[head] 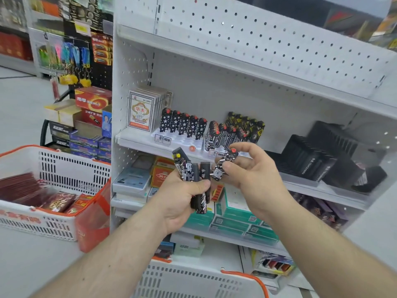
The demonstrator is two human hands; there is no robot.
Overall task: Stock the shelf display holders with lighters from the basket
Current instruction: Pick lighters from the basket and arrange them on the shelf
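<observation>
Mid-stocking: the left hand (182,197) grips a bunch of lighters (196,179) while the right hand's (253,173) fingers (231,166) pinch one lighter (223,165), next seemingly bound for an empty slot in the clear holder (182,139).

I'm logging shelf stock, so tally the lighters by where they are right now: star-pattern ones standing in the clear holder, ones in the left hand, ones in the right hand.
Star-pattern lighters in the clear holder: 5
Lighters in the left hand: 4
Lighter in the right hand: 1
Total: 10
</observation>
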